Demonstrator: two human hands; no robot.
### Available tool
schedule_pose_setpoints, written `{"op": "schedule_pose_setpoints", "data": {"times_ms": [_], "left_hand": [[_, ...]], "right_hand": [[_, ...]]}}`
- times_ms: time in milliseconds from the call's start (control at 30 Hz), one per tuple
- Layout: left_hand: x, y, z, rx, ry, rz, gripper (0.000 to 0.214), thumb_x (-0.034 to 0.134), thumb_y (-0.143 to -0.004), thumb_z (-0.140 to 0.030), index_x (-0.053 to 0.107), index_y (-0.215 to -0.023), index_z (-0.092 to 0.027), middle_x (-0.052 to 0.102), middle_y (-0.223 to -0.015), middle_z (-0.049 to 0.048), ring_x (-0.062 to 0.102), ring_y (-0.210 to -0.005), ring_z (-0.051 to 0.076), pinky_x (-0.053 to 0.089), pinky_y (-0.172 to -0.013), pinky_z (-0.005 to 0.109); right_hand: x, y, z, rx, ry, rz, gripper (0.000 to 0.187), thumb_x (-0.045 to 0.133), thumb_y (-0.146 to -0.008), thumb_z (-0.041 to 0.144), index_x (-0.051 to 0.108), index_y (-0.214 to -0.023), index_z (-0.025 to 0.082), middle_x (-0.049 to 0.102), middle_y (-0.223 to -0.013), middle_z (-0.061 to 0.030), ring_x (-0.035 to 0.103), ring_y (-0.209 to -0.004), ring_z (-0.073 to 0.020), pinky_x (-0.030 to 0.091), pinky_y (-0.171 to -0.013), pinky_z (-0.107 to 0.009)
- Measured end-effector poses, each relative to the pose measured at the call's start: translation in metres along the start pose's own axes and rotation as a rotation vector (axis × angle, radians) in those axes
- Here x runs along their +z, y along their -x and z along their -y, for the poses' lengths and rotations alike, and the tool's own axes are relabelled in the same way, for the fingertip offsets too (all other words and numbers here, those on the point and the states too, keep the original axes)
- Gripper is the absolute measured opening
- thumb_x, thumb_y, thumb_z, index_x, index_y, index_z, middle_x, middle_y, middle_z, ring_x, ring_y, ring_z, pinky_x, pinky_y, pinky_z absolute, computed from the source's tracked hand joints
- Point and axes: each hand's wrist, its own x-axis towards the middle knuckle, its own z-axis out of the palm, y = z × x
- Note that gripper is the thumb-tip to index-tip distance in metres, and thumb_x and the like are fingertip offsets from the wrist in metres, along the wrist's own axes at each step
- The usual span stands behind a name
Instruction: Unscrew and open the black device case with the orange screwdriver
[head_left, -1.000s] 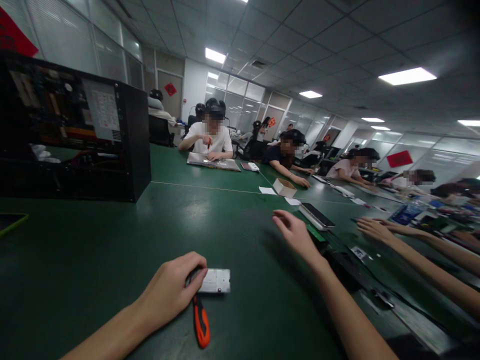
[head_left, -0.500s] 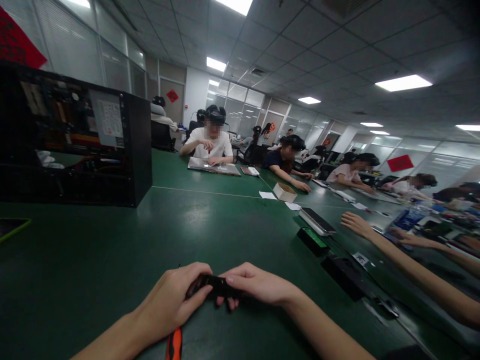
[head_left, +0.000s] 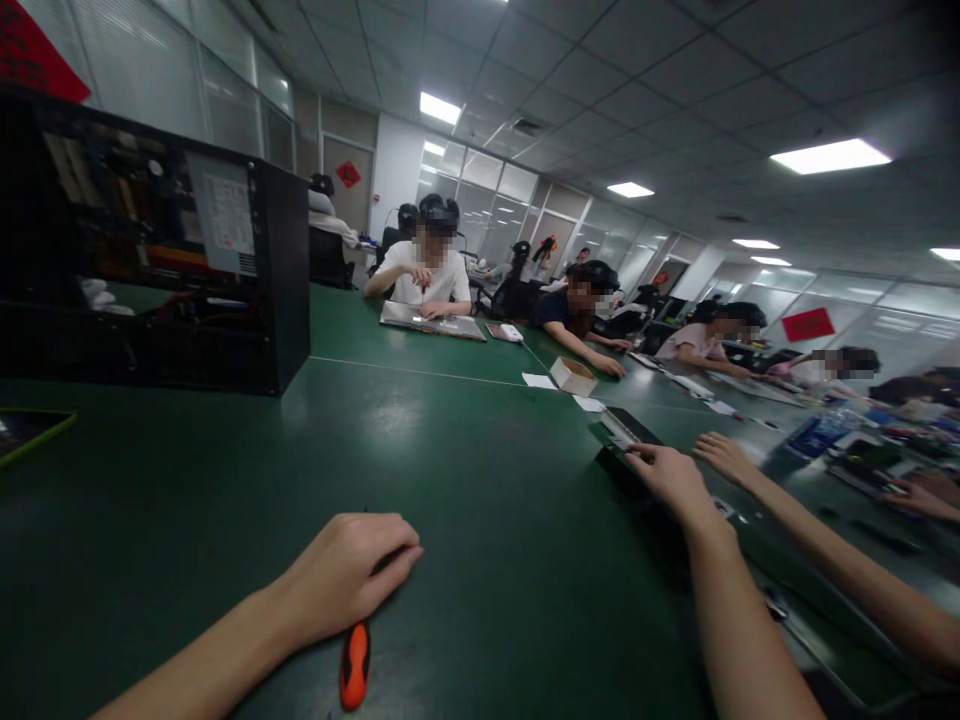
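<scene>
My left hand (head_left: 352, 568) rests low over the green table (head_left: 465, 500), its fingers curled and thumb against them. Whatever it may hold is hidden. An orange and black tool handle (head_left: 355, 668) pokes out below that wrist, and a thin dark tip shows past the knuckles. My right hand (head_left: 671, 488) reaches forward to the right, fingers bent together over a dark open box (head_left: 619, 470). By its fingertips is a small pale, thin piece (head_left: 622, 440), blurred; I cannot make out what the fingers grip.
An open black computer case (head_left: 289, 270) stands at the left, near a green-edged dark object (head_left: 37, 435). Beyond my right hand lie a black-topped white device (head_left: 628, 424) and a small carton (head_left: 574, 376). A neighbour's arm (head_left: 810, 530) stretches in from the right. People sit opposite.
Both hands were together on a small black part. My right hand has moved away to the dark box at the right; my left hand stays, and more of the orange handle shows.
</scene>
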Motion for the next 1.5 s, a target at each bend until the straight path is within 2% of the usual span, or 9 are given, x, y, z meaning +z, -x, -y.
{"op": "schedule_pose_setpoints", "data": {"times_ms": [100, 233, 400, 600, 833, 1033, 1233, 1400, 1500], "left_hand": [[0.000, 0.000, 0.002, 0.011, -0.011, -0.006, 0.022, 0.048, -0.102, -0.025, 0.067, -0.092, -0.020, 0.070, -0.081, 0.0008, 0.066, -0.070, 0.016, 0.045, -0.067, 0.027], [0.000, 0.000, 0.004, 0.022, -0.026, -0.018, 0.021, 0.049, -0.102, -0.025, 0.068, -0.093, -0.020, 0.071, -0.081, 0.0011, 0.067, -0.071, 0.016, 0.045, -0.068, 0.027], [-0.001, 0.000, 0.004, 0.032, -0.036, -0.009, 0.022, 0.050, -0.101, -0.025, 0.069, -0.092, -0.020, 0.071, -0.080, 0.0010, 0.067, -0.071, 0.016, 0.046, -0.067, 0.027], [-0.003, -0.001, 0.001, 0.053, -0.073, -0.010, 0.023, 0.049, -0.102, -0.024, 0.069, -0.092, -0.019, 0.072, -0.080, 0.0018, 0.067, -0.070, 0.017, 0.046, -0.067, 0.027], [-0.003, -0.001, 0.001, 0.051, -0.079, 0.006, 0.023, 0.048, -0.102, -0.023, 0.068, -0.091, -0.019, 0.071, -0.079, 0.0018, 0.067, -0.070, 0.017, 0.046, -0.067, 0.028], [-0.002, 0.000, 0.003, 0.044, -0.070, 0.015, 0.024, 0.048, -0.102, -0.024, 0.069, -0.093, -0.019, 0.072, -0.080, 0.0024, 0.068, -0.071, 0.018, 0.046, -0.067, 0.028], [0.000, 0.001, 0.005, 0.049, -0.075, 0.001, 0.022, 0.048, -0.101, -0.023, 0.068, -0.092, -0.020, 0.071, -0.078, 0.0013, 0.067, -0.069, 0.017, 0.045, -0.066, 0.028], [-0.001, 0.001, 0.003, 0.047, -0.079, -0.007, 0.022, 0.049, -0.101, -0.022, 0.069, -0.091, -0.020, 0.071, -0.078, 0.0015, 0.067, -0.068, 0.017, 0.045, -0.066, 0.027], [-0.001, 0.001, 0.002, 0.046, -0.071, -0.005, 0.022, 0.049, -0.101, -0.022, 0.069, -0.091, -0.020, 0.071, -0.078, 0.0013, 0.067, -0.069, 0.016, 0.045, -0.067, 0.027]], "right_hand": [[0.009, -0.001, 0.000, -0.025, 0.049, 0.015, 0.038, 0.060, -0.089, 0.039, 0.078, -0.116, 0.020, 0.078, -0.108, -0.0153, 0.073, -0.100, -0.0329, 0.054, -0.083, -0.036], [0.011, -0.003, -0.002, 0.005, 0.100, -0.016, 0.045, 0.053, -0.094, 0.040, 0.071, -0.130, 0.021, 0.075, -0.117, -0.0177, 0.072, -0.105, -0.0350, 0.054, -0.085, -0.040], [0.015, -0.004, -0.007, 0.011, 0.136, 0.035, 0.040, 0.057, -0.092, 0.036, 0.076, -0.123, 0.021, 0.078, -0.104, -0.0168, 0.074, -0.095, -0.0326, 0.055, -0.082, -0.038], [0.019, -0.006, -0.012, -0.006, 0.141, 0.045, 0.042, 0.055, -0.092, 0.041, 0.076, -0.123, 0.022, 0.078, -0.102, -0.0179, 0.075, -0.091, -0.0325, 0.055, -0.078, -0.039], [0.020, -0.006, -0.012, -0.050, 0.109, 0.040, 0.039, 0.061, -0.087, 0.037, 0.078, -0.118, 0.021, 0.078, -0.094, -0.0156, 0.075, -0.086, -0.0309, 0.056, -0.074, -0.037], [0.026, -0.003, -0.006, -0.057, 0.098, 0.023, 0.040, 0.055, -0.092, 0.035, 0.076, -0.121, 0.017, 0.076, -0.104, -0.0189, 0.073, -0.098, -0.0340, 0.056, -0.083, -0.042], [0.028, -0.005, 0.001, -0.074, 0.089, -0.012, 0.040, 0.049, -0.098, 0.040, 0.078, -0.107, 0.014, 0.075, -0.099, -0.0201, 0.073, -0.097, -0.0347, 0.056, -0.083, -0.044], [0.038, -0.019, 0.005, -0.153, 0.058, -0.037, 0.034, 0.058, -0.101, 0.037, 0.064, -0.127, 0.016, 0.065, -0.127, -0.0131, 0.066, -0.111, -0.0253, 0.055, -0.095, -0.046], [0.047, -0.029, 0.005, -0.191, 0.032, 0.006, 0.034, 0.062, -0.099, 0.037, 0.061, -0.128, 0.020, 0.062, -0.131, -0.0097, 0.064, -0.110, -0.0226, 0.056, -0.093, -0.045]]}}
